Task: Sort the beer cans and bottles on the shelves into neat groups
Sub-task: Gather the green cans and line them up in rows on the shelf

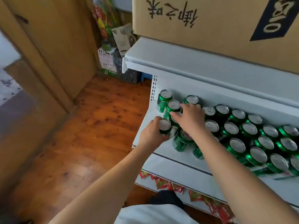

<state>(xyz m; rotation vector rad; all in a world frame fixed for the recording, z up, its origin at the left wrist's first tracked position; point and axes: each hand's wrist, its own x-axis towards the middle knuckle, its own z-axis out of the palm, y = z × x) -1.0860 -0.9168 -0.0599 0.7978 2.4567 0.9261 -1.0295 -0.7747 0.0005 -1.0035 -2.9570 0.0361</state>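
The left hand (pixel 151 135) gripped a green aluminium beer can (pixel 165 126) on the white metal shelf (pixel 178 156); the right hand (pixel 190 118) lay spread across neighbouring cans. Mid-grouping, the held can probably needed aligning next.

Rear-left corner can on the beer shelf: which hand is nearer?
Right. The right hand reaches over the cans just right of that rear-left corner can; the left hand grips a green can nearer the shelf's front edge.
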